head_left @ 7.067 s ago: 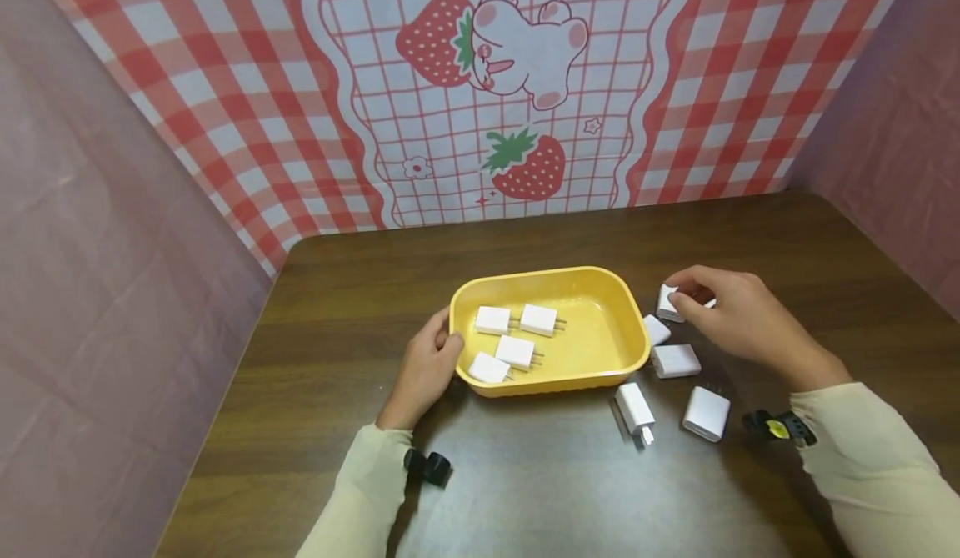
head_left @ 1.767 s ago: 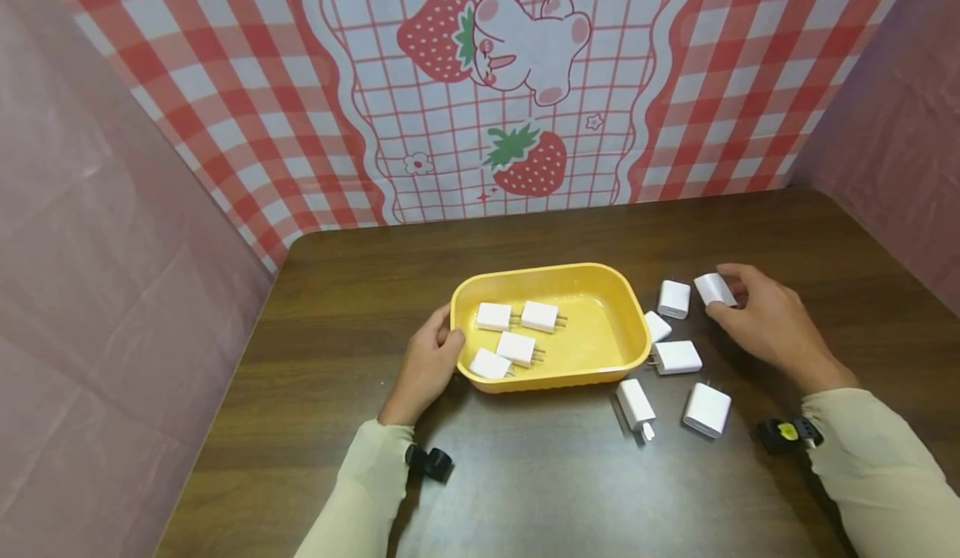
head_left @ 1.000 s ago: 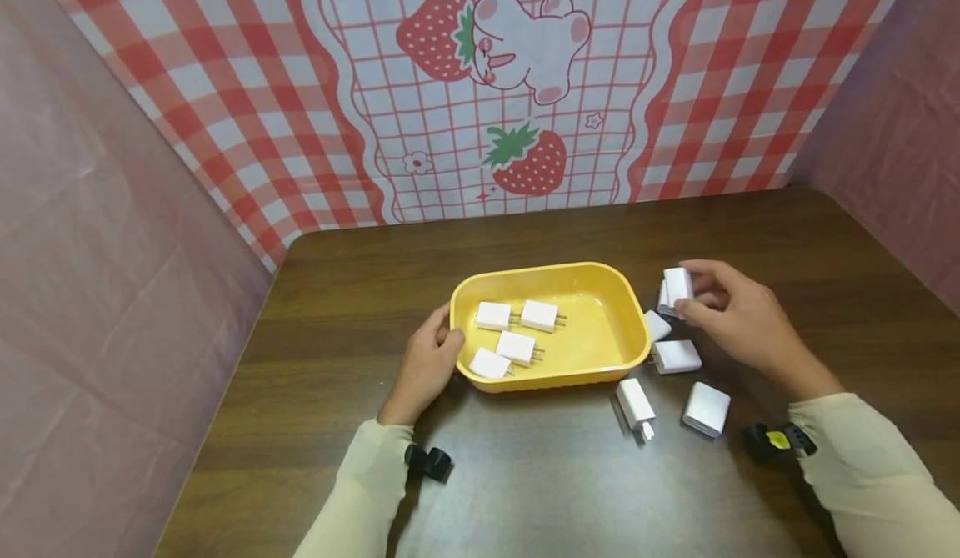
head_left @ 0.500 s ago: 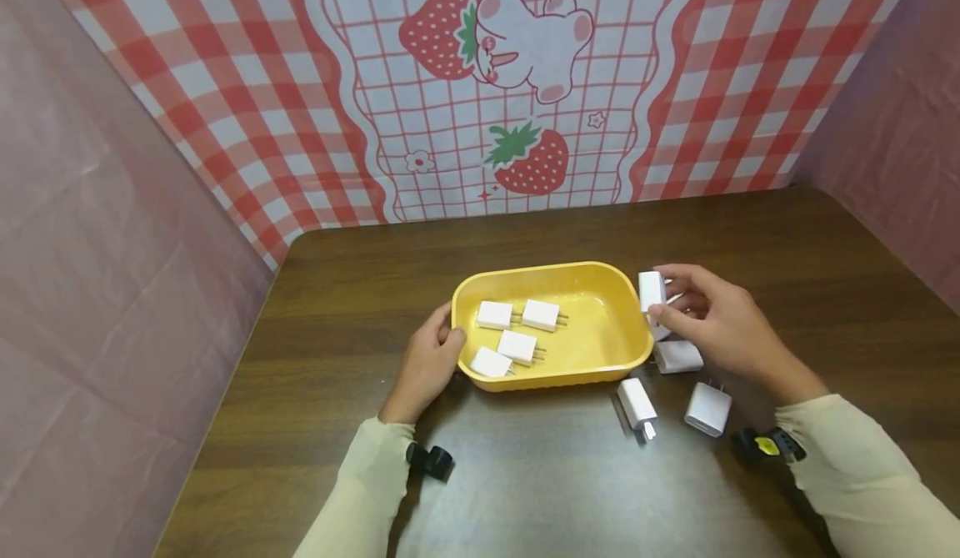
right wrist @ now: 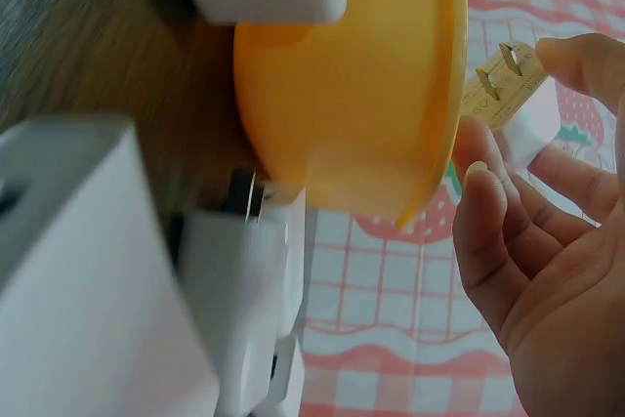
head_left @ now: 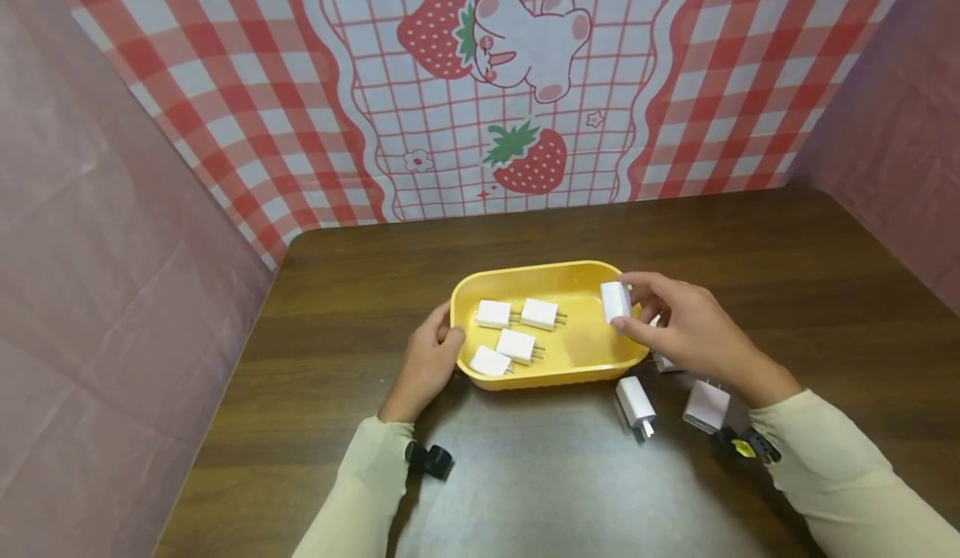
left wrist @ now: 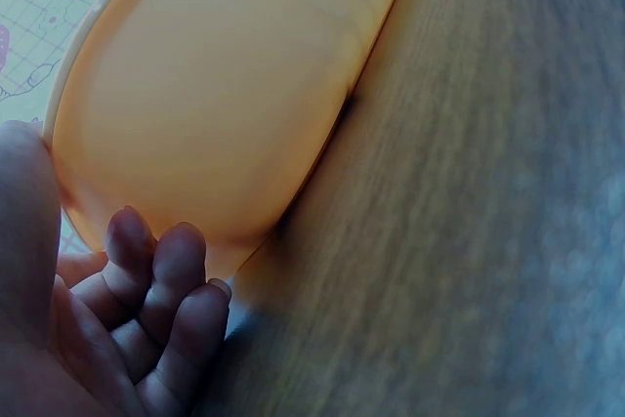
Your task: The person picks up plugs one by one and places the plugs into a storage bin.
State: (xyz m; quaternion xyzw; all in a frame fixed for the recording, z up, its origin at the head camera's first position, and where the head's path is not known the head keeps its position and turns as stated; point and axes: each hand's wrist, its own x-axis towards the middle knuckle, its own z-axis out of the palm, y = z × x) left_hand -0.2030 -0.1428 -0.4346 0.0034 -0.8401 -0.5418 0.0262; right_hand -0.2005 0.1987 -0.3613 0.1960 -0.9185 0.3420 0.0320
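Observation:
My left hand grips the left end of a yellow plastic tray, thumb at the rim. In the left wrist view its fingers lie against the tray's outer wall. Between thumb and fingers, my right hand pinches a white charger plug above the tray's right end. The right wrist view shows this plug's two metal prongs pointing away from the palm. Several white charger plugs lie in the tray's left half, prongs to the right.
On the wooden table, one charger plug lies before the tray's right corner and another farther right. A further plug shows partly beneath my right hand. A patterned cloth hangs behind the table.
My right hand let go of one plug, picked up another farther right, and carried it left past the others to over the tray. The left hand has stayed on the tray.

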